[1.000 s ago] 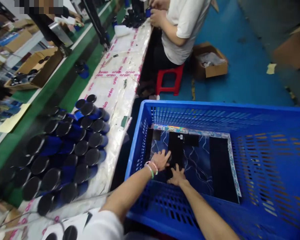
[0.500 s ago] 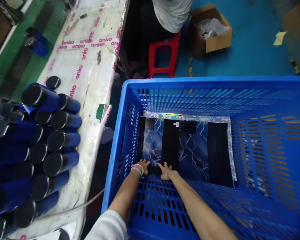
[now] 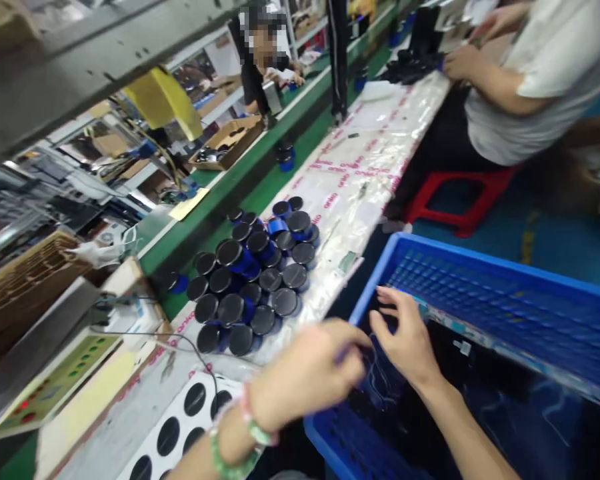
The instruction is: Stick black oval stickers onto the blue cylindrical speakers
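Right hand open above the blue plastic crate; left hand blurred, grip unclear. Risk: a hasty swing could topple the black-capped blue cylinders.

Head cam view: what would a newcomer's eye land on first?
The pile of black-capped blue cylinders on the plastic-covered bench stands out first, left of centre. At lower right, the left hand, wearing bracelets, and the right hand reach over the blue crate. At upper right, a co-worker in a white T-shirt sits on a red stool.
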The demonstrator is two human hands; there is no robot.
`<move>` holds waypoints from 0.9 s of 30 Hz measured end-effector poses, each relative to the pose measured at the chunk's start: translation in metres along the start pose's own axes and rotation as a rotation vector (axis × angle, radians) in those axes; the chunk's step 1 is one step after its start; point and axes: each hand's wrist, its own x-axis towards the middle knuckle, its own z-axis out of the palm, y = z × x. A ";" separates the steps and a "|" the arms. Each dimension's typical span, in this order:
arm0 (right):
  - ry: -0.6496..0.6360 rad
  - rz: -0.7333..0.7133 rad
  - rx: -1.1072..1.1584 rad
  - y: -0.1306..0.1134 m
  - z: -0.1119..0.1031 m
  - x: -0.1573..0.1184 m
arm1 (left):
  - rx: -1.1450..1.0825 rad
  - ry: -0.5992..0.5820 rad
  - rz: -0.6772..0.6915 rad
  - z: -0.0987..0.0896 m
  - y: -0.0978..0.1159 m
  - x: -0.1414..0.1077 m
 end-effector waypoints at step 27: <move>0.001 -0.108 0.521 -0.104 -0.012 0.059 | 0.070 0.141 -0.742 -0.108 -0.219 -0.071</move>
